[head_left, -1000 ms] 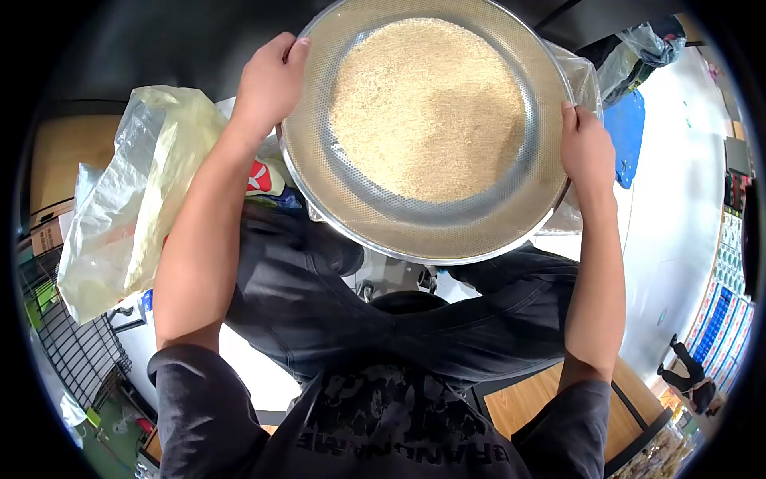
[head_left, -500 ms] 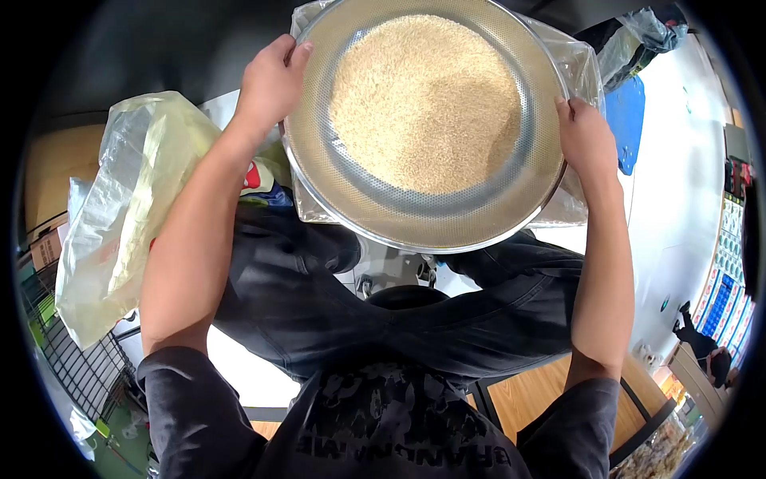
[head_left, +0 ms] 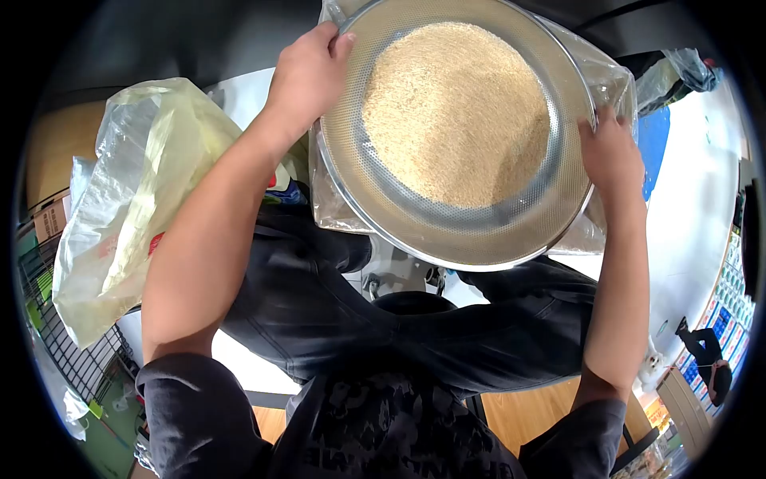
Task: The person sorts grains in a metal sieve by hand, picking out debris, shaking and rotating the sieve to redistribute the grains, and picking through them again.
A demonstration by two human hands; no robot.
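Above my lap is a wide round metal sieve (head_left: 447, 243) with a perforated mesh bottom. A broad heap of pale tan grain (head_left: 455, 112), much like rice, lies in its middle, partly in shadow. My left hand (head_left: 309, 70) is closed around the sieve's left rim, thumb on the inside. On the opposite rim my right hand (head_left: 613, 156) is also closed. Beneath the sieve spreads a clear plastic bag (head_left: 331, 195), which shows past the rim on both sides; its contents are hidden by the sieve.
To the left hangs a yellowish translucent bag (head_left: 132, 207) beside a black wire rack (head_left: 60, 283). A blue panel (head_left: 654, 148) and another plastic bag (head_left: 682, 72) are at the right. Far off at the right, a person in dark clothes (head_left: 706, 359) is near shelves.
The sieve, the grain and both hands have shifted right and slightly down in view. Both hands keep their grip on the rim.
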